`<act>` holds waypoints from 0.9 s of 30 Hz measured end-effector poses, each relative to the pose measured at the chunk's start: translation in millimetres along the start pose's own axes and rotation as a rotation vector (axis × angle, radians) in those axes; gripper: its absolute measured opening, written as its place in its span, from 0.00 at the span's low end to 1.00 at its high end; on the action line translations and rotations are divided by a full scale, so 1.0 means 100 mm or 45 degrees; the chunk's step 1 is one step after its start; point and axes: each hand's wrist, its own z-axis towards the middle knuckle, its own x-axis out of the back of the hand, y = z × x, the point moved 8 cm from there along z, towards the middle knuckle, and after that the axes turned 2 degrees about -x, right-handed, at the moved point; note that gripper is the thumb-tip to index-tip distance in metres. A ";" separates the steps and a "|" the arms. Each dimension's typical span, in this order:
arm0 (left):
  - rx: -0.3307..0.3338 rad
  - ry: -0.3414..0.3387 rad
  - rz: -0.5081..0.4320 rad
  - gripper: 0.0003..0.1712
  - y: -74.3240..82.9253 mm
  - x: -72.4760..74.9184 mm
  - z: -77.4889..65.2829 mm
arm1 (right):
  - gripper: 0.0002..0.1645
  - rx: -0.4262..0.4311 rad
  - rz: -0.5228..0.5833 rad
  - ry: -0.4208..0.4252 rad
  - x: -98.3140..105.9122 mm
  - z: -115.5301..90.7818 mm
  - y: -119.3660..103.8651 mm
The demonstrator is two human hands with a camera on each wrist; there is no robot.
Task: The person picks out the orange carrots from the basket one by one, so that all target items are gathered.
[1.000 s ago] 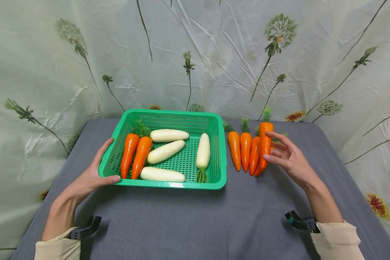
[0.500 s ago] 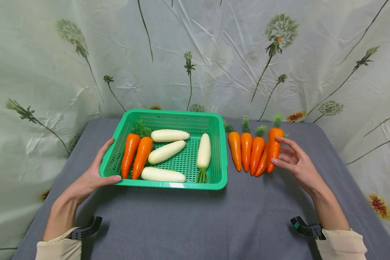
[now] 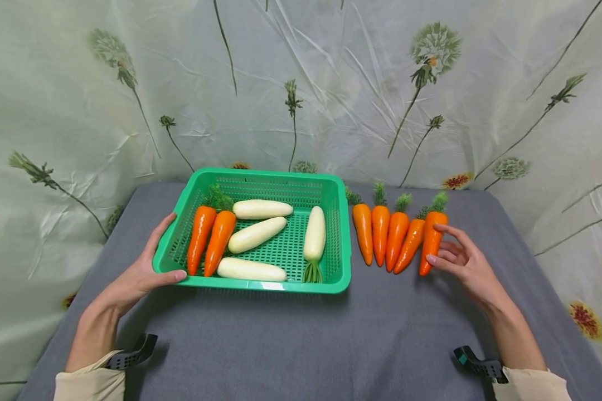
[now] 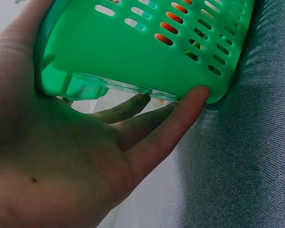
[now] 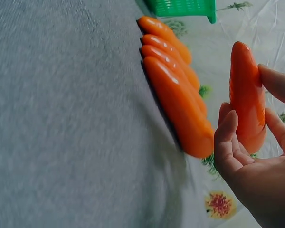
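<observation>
Carrot (image 3: 433, 243) and basket (image 3: 271, 175) occupy us. Centre left, our left hand (image 3: 137, 275) grips the basket's corner; its thin wall may flex. Right of centre, four carrots (image 3: 397, 240) lie past the basket's edge. Centre right, our right hand (image 3: 460, 262) pinches the carrot's sides: likely light, stiff, slick, best held mid-body. Cloth (image 3: 496, 239) farther right leaves us room.

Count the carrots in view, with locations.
7: two carrots in the green basket, four carrots side by side on the gray cloth right of it, one carrot held in the right hand. None appears hidden.
</observation>
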 end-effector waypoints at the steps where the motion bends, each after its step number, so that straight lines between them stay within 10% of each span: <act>1: 0.003 0.001 0.005 0.65 0.00 0.00 0.00 | 0.38 0.002 0.006 0.008 0.02 -0.02 0.01; 27: 0.005 0.008 -0.020 0.64 0.00 -0.01 -0.01 | 0.36 -0.209 -0.240 0.110 0.04 -0.06 0.36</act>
